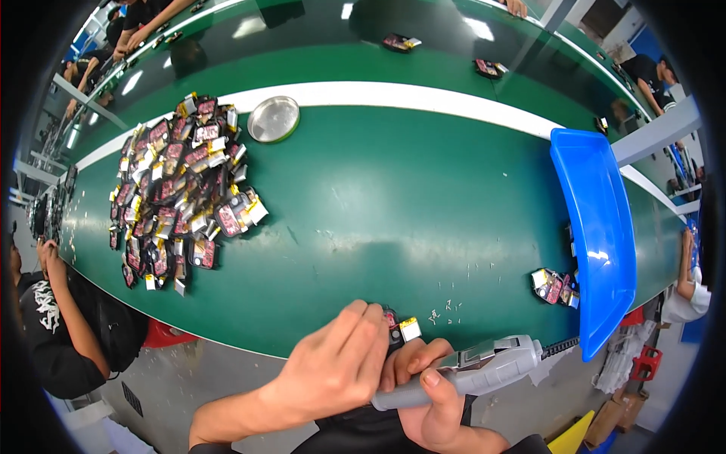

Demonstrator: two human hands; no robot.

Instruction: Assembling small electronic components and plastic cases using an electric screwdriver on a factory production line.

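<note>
Pinching a small circuit module (399, 327), left hand (340, 367); right hand (431, 393) grips grey screwdriver (476, 367).

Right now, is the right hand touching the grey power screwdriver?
Touching. The head view shows the right hand wrapped around the grey power screwdriver, thumb and fingers pressed on its body, no gap.

The electric screwdriver (469, 368) gripped in the right hand's fingers (432, 378) has a matt grey plastic body. Just beyond the fingers of the left hand (340, 363), the small circuit module (401, 330) looks glossy, with a shiny foil-like patch. The surface (393, 204) is smooth green, slightly glossy. The round dish (274, 119) is polished metal; the blue tray (597, 227) is glossy plastic.
</note>
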